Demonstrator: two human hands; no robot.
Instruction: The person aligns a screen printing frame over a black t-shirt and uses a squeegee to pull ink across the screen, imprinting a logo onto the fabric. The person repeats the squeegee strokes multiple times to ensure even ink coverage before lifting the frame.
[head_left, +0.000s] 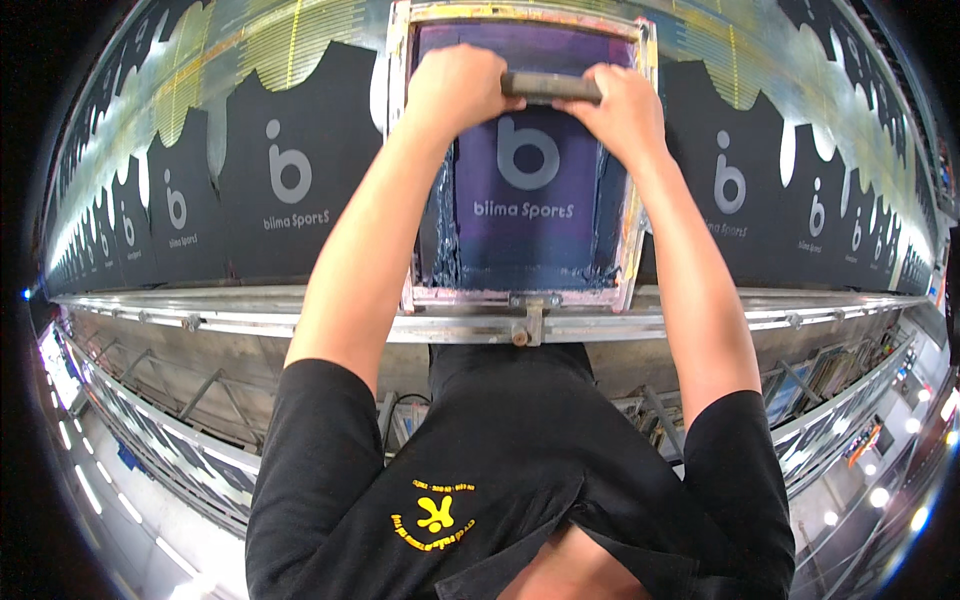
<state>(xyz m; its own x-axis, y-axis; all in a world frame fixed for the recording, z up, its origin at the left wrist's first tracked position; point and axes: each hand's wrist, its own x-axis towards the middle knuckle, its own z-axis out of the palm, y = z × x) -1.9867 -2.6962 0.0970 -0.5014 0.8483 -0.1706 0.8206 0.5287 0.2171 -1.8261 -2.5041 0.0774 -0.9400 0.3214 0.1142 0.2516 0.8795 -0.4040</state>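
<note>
My left hand (pixel 458 88) and my right hand (pixel 618 112) both grip the dark bar handle of a squeegee (pixel 548 87), near the far end of a screen-printing frame (pixel 520 297) straight in front of me. Its purple mesh (pixel 525 245) shows a pale logo and lettering, and thick dark ink (pixel 605 272) lies smeared along both sides and the near end. My forearms stretch forward over the frame's left and right sides. The squeegee's blade is hard to make out under the handle.
Rows of black cut fabric pieces (pixel 245 170) with grey prints lie along the long table (pixel 290 55) to both sides. A metal rail (pixel 680 322) with a bracket (pixel 532 320) runs along the near edge, by my body. Metal racks (pixel 190 395) and ceiling lights appear at the rim.
</note>
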